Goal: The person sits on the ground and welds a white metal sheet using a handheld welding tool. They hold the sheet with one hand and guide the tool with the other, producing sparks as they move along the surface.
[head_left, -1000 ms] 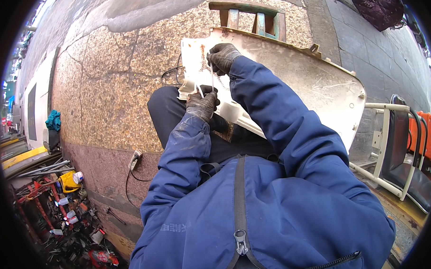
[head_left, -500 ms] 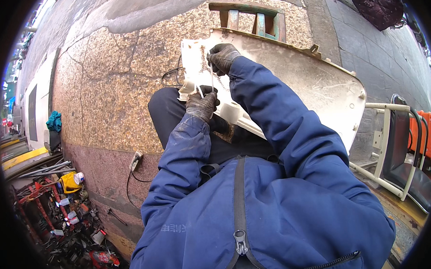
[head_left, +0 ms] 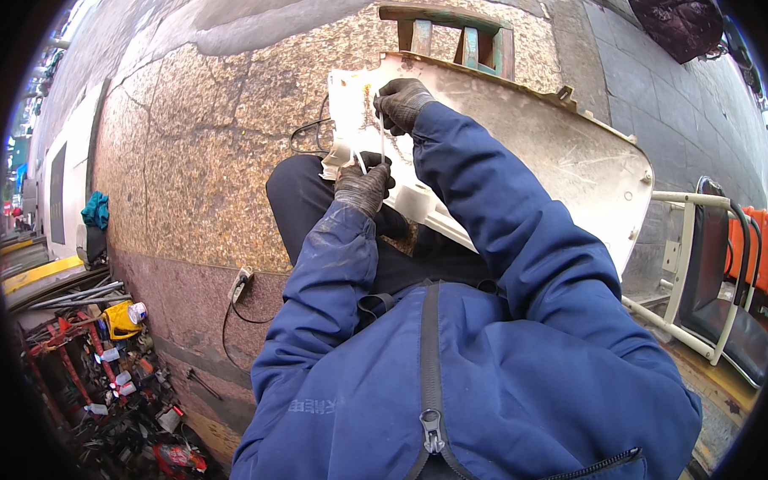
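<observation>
A thin white strip [head_left: 382, 138] runs between my two gloved hands. My right hand [head_left: 403, 104] pinches its upper end. Lower down, my left hand [head_left: 363, 190] is closed around the strip, and a short white end sticks up beside that thumb; whether it is the same piece I cannot tell. Both hands are over the left end of a large off-white moulded panel [head_left: 515, 125], scuffed and dirty, which lies across my knees and slants off to the right. The gloves are dark and soiled, hiding the fingertips' exact hold.
Behind the panel stands a worn wooden stool [head_left: 452, 22]. A metal-framed chair [head_left: 711, 271] is at right. Tools and parts crowd the lower left, near a power socket [head_left: 241, 283] with a black cable. A dark cable [head_left: 308, 128] lies left of the panel.
The whole view has shifted slightly. Both hands keep their hold on the white strip, with hardly any movement between them.
</observation>
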Tool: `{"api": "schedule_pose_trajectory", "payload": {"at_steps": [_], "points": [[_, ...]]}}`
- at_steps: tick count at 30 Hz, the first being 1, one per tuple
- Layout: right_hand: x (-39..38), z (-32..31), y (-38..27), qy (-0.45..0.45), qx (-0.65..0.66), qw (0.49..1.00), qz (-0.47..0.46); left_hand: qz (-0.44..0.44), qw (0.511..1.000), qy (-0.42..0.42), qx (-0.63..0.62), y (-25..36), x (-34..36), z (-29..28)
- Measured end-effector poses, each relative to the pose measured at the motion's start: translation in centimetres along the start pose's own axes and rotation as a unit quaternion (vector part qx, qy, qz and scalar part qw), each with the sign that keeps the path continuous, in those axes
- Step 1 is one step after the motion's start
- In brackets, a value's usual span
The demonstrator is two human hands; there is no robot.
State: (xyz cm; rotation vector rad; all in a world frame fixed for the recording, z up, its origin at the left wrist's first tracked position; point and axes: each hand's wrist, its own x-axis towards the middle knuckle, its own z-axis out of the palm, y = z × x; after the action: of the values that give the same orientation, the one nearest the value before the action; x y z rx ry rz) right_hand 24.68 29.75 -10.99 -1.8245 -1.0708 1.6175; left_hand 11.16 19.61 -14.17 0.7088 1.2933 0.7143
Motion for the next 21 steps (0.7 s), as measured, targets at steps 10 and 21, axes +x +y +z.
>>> {"api": "schedule_pose_trajectory", "payload": {"at_steps": [10, 21], "points": [[0.30, -0.03, 0.01, -0.012, -0.012, 1.000, 0.000, 0.004, 1.000, -0.003, 0.011, -0.26, 0.35, -0.17], [0.33, 0.17, -0.03, -0.010, 0.000, 1.000, 0.004, 0.001, 1.000, 0.005, 0.024, -0.29, 0.55, -0.23]]}}
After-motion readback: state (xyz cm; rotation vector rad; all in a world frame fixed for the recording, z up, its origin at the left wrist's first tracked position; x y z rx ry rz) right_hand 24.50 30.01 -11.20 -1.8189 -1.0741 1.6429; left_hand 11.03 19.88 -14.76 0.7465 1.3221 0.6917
